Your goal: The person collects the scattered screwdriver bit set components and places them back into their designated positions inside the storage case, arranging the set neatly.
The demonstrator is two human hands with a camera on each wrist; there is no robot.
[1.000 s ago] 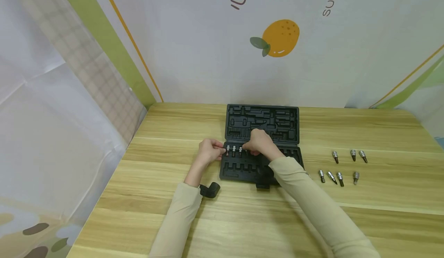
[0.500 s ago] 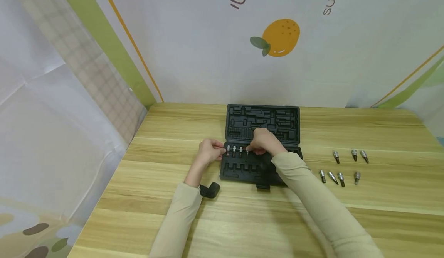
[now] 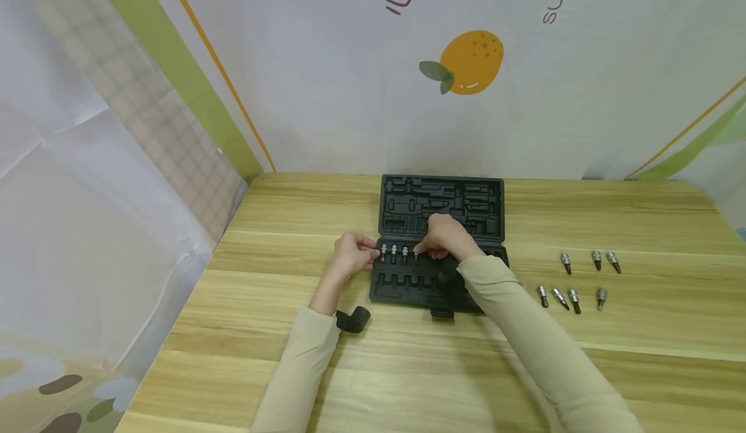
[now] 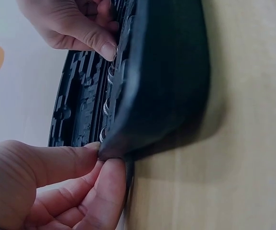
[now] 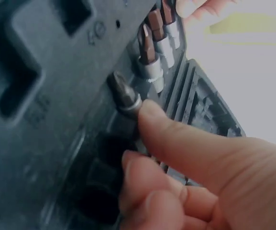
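A black moulded tool case (image 3: 402, 288) lies unfolded on the table. My left hand (image 3: 351, 253) pinches its left edge between thumb and fingers, seen closely in the left wrist view (image 4: 75, 187). Three bit sockets (image 3: 394, 252) with silver bases sit in the left slots of the upper row. Just right of them, a fourth bit socket (image 5: 126, 95) lies at its slot, its dark tip pointing toward the case's front. The thumb of my right hand (image 3: 445, 237) is on its silver base, the other fingers curled beneath. The fingers partly hide that base.
Several loose bit sockets (image 3: 574, 301) lie in two rough rows on the wooden table (image 3: 408, 375), right of the case. The raised lid (image 3: 441, 208) stands behind the hands. A black strap-like piece (image 3: 353, 320) sits at the left wrist.
My right hand has shifted slightly right, and the fourth bit socket, mostly covered a second ago, now shows beside its thumb. The left hand keeps its place on the case edge.
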